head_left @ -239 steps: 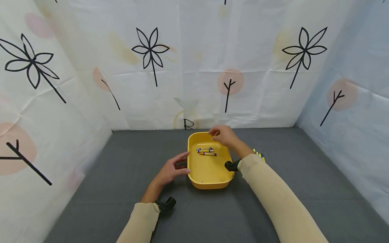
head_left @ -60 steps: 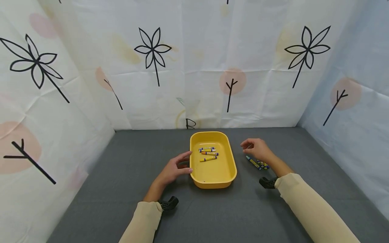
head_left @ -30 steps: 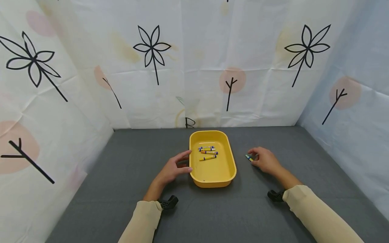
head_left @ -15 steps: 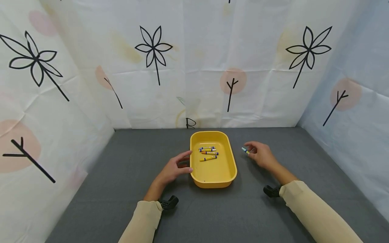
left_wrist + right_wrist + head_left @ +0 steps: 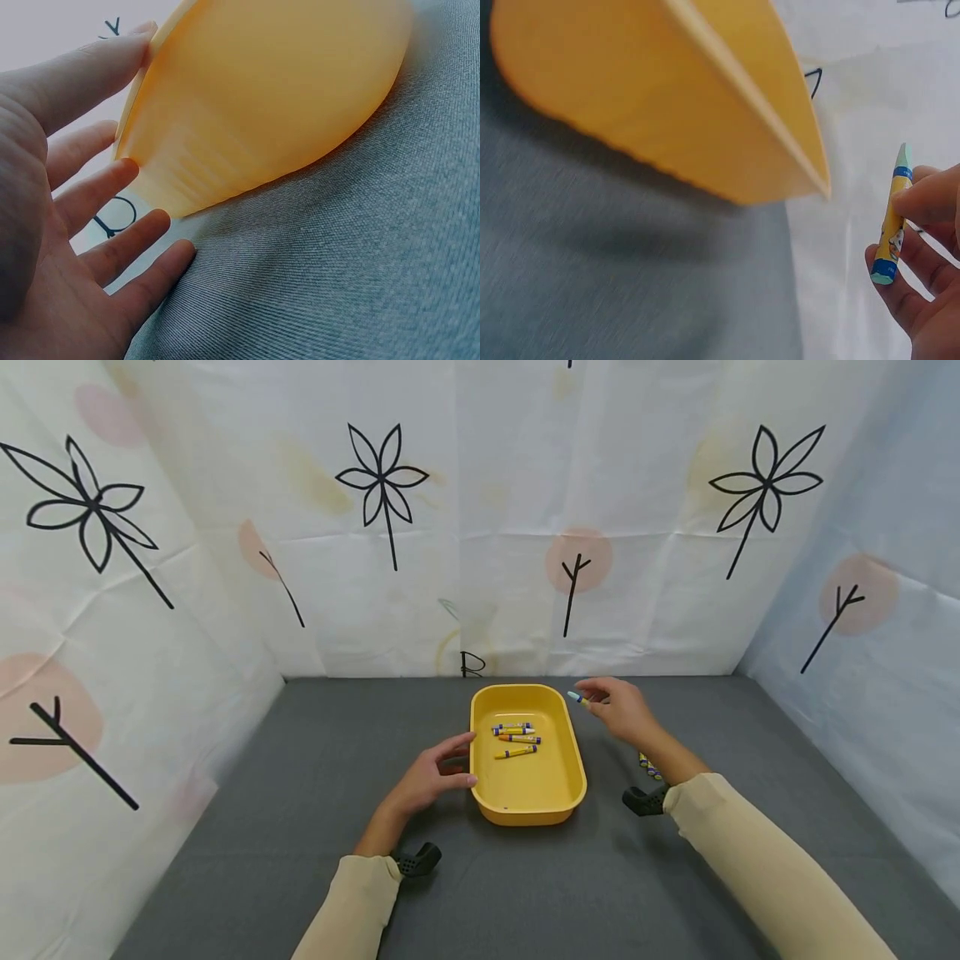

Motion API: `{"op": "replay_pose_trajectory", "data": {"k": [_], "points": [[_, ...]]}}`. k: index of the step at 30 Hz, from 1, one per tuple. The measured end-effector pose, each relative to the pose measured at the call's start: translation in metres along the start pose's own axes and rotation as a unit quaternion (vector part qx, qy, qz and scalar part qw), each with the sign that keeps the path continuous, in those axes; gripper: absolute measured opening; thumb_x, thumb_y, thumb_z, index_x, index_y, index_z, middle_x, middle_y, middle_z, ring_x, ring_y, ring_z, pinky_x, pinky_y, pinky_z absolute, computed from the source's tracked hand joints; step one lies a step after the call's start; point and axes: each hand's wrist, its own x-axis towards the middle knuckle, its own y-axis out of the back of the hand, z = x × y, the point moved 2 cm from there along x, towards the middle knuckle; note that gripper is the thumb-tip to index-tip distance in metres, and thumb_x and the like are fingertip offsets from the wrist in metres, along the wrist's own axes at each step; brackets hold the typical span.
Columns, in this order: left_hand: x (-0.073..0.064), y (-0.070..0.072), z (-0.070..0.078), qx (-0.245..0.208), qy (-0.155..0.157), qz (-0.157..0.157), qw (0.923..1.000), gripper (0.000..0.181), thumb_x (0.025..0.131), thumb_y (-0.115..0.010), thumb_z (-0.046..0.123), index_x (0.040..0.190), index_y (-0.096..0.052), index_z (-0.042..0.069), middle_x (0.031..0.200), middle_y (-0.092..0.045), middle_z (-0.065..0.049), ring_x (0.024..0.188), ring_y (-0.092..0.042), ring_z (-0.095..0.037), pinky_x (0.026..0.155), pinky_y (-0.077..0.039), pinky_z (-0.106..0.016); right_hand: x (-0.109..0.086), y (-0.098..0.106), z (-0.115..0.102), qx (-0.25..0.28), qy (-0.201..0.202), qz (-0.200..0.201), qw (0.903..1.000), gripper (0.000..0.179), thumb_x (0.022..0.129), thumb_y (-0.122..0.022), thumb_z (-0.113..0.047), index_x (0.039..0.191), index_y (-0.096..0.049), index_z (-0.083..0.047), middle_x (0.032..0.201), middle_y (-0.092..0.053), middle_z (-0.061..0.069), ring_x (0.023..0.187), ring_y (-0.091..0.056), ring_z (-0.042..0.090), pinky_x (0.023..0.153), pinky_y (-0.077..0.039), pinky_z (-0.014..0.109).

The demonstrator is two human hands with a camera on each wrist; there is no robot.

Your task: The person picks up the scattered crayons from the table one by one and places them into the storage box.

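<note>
A light green crayon point(image 5: 894, 217) in a yellow and blue wrapper is pinched between the thumb and fingers of my right hand point(image 5: 621, 708), raised beside the far right rim of the yellow tray point(image 5: 528, 789). In the right wrist view the crayon stands nearly upright, tip up. My left hand point(image 5: 422, 781) rests its spread fingers against the tray's left rim; in the left wrist view its fingertips point(image 5: 127, 171) touch the outer wall. Inside the tray lie several crayons point(image 5: 516, 752), one with an orange tip.
Several more crayons point(image 5: 649, 767) lie on the grey cloth right of the tray, partly hidden by my right forearm. A white patterned cloth point(image 5: 495, 510) stands behind the table and along both sides.
Since 8 seconds ago another yellow crayon lies in the tray. My right hand has picked up the light green crayon and moved it up and left to the tray's rim. The left hand stays.
</note>
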Motion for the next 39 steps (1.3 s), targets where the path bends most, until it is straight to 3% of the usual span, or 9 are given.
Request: {"op": "replay_pose_trajectory", "data": {"k": [6,12,22,39], "points": [[-0.004,0.001,0.017,-0.020,0.004,-0.019,0.9996,0.071,0.088,-0.070,0.006,0.149,-0.035,0.001,0.151,-0.035,-0.022,0.134,-0.036,-0.044,0.107,-0.032,-0.058,0.016,-0.010,-0.019,0.009,0.021,-0.016,0.9996,0.028,0.095,-0.056,0.003,0.122,-0.064,-0.001,0.115,-0.060,0.017,0.103,-0.056,0.033,0.086,-0.050,0.047],[-0.010,0.001,0.037,-0.020,0.005,-0.031,0.9993,0.070,0.089,-0.069,0.007,0.149,-0.034,-0.002,0.151,-0.034,-0.025,0.134,-0.034,-0.045,0.107,-0.032,-0.057,0.029,-0.022,-0.034,0.016,0.025,-0.041,0.9987,0.027,0.096,-0.055,0.004,0.120,-0.065,0.000,0.115,-0.060,0.016,0.101,-0.056,0.032,0.085,-0.050,0.045],[-0.010,0.002,0.037,-0.025,0.007,-0.028,0.9993,0.068,0.089,-0.067,0.004,0.149,-0.035,-0.002,0.151,-0.034,-0.024,0.134,-0.034,-0.046,0.107,-0.031,-0.058,0.042,-0.046,-0.047,0.011,0.045,-0.117,0.9920,0.025,0.094,-0.057,0.004,0.115,-0.068,-0.002,0.107,-0.064,0.012,0.099,-0.060,0.030,0.086,-0.051,0.043],[-0.010,0.003,0.034,-0.033,-0.001,-0.032,0.9989,0.067,0.090,-0.066,0.001,0.149,-0.035,-0.002,0.150,-0.033,-0.025,0.133,-0.036,-0.045,0.107,-0.032,-0.058,0.051,-0.087,-0.045,-0.003,0.052,-0.225,0.9729,0.028,0.085,-0.062,0.011,0.110,-0.070,0.000,0.091,-0.065,0.005,0.086,-0.059,0.020,0.079,-0.052,0.031]]}}
